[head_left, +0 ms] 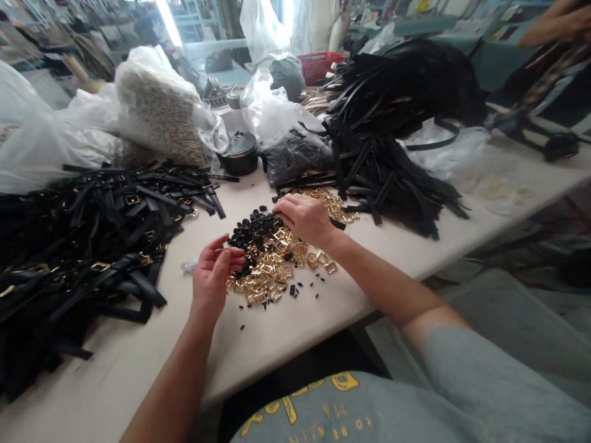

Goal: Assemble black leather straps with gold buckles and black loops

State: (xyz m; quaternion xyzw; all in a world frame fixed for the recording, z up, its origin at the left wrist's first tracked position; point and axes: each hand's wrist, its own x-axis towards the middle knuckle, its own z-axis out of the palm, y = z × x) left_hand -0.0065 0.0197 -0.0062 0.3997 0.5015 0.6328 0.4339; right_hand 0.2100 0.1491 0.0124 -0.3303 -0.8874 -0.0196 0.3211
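Black straps [383, 178] flank gold buckles [272, 264], left fingers [221, 261] open, right fingers [289, 212] curled on studs [253, 231]

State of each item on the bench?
Left hand: raised, fingers curled
Right hand: resting on small black pieces
Small black pieces: loose heap, some scattered
Gold metal buckles: loose, heaped
Buckled black straps: tangled pile
Long black straps: loose pile
Clear bag of beige pieces: full
Black pot: lid on

Upside-down dark lettering [330, 421] on the grey T-shirt [484, 387], apparently "TO BE"; above it, large yellow letters [295, 403], curved and too cut off to read; nothing else legible.
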